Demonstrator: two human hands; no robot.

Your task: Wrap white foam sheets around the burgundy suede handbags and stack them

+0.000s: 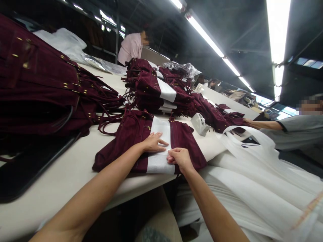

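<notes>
A maroon bag (126, 141) lies flat at the table's front edge, with a white wrap band (161, 127) around its middle. My left hand (153, 143) rests on the band with its fingers spread. Just right of it, my right hand (180, 158) is closed in a pinch at the band's right edge; what is between its fingertips is too small to make out. A white tape dispenser (200, 124) stands on the table behind the bag's right side.
Stacked maroon bags (148, 87) with white bands stand behind. More maroon bags (42, 84) fill the left. White sheet material (252, 168) drapes at the right. A person in grey (297, 131) reaches toward bags from the right; another person (130, 48) stands behind.
</notes>
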